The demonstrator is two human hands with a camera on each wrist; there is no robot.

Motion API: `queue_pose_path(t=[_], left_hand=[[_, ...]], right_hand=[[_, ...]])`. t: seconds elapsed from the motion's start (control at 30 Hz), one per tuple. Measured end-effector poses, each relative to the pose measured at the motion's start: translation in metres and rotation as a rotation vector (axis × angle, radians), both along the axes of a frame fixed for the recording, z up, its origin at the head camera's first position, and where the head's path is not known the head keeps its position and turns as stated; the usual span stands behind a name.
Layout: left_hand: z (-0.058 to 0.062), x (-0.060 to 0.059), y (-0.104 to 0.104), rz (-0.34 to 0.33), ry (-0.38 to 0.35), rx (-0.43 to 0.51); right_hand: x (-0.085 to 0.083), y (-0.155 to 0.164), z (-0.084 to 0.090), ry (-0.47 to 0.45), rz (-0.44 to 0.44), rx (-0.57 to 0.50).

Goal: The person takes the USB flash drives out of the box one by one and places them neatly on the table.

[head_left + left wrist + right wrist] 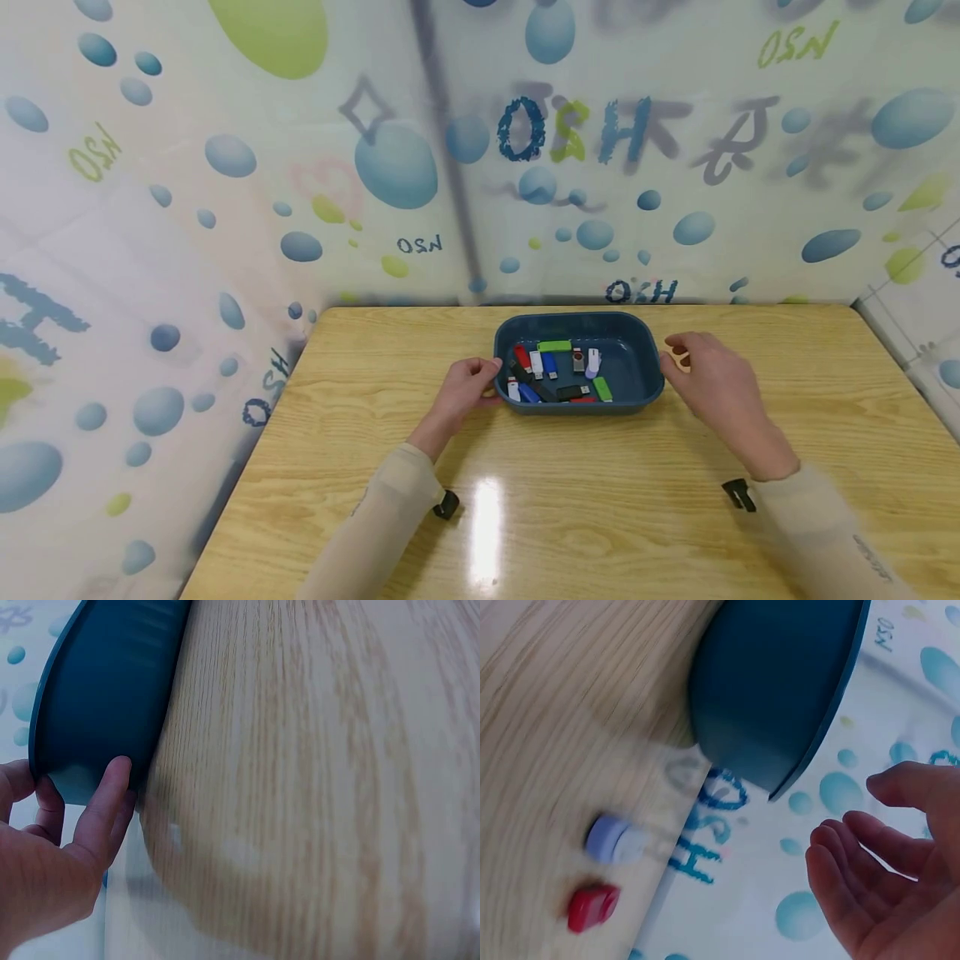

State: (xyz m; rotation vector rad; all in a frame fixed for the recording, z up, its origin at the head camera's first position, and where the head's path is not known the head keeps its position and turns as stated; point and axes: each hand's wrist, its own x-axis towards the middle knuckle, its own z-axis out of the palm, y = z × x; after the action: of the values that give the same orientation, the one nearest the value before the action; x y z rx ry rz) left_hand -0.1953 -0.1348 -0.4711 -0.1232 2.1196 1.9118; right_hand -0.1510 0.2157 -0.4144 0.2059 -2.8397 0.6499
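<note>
A dark blue plastic tray (632, 367) stands near the back of the wooden table, with several USB flash drives inside in green, red, blue, white and black. At its left end my left hand (467, 385) grips the rim, thumb on top and fingers against the outer wall (90, 697). My right hand (716, 383) is just off the tray's right end, fingers loosely curled and holding nothing. In the right wrist view, a gap shows between the right hand (900, 862) and the tray (772, 690).
A small lavender-and-white piece (615, 840) and a small red piece (592, 906) lie on the table by the tray's right end. Black straps (446, 505) show at both wrists. Behind the table (585, 492) hangs a patterned curtain (480, 208).
</note>
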Motion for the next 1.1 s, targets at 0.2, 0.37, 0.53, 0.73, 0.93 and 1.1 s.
queue_pose_path(t=[0.2,0.37,0.53,0.73,0.93,1.1], left_hand=[[0.0,0.0,0.0,0.0,-0.003,-0.006],[0.001,0.0,0.0,0.001,-0.008,-0.008],[0.0,0.0,0.0,0.003,-0.006,-0.013],[0.002,0.001,0.001,0.01,0.001,-0.014],[0.002,0.001,0.002,0.009,0.003,-0.011],[0.002,0.001,0.001,0.007,0.001,-0.009]], right_hand=[[-0.004,-0.02,0.001,-0.04,0.026,0.034],[-0.011,-0.036,0.001,-0.068,0.034,0.051],[-0.023,-0.047,-0.003,-0.064,0.06,0.042],[-0.038,-0.059,-0.012,-0.106,0.058,0.068],[-0.051,-0.064,-0.019,-0.14,0.066,0.092],[-0.059,-0.068,-0.024,-0.197,0.071,0.11]])
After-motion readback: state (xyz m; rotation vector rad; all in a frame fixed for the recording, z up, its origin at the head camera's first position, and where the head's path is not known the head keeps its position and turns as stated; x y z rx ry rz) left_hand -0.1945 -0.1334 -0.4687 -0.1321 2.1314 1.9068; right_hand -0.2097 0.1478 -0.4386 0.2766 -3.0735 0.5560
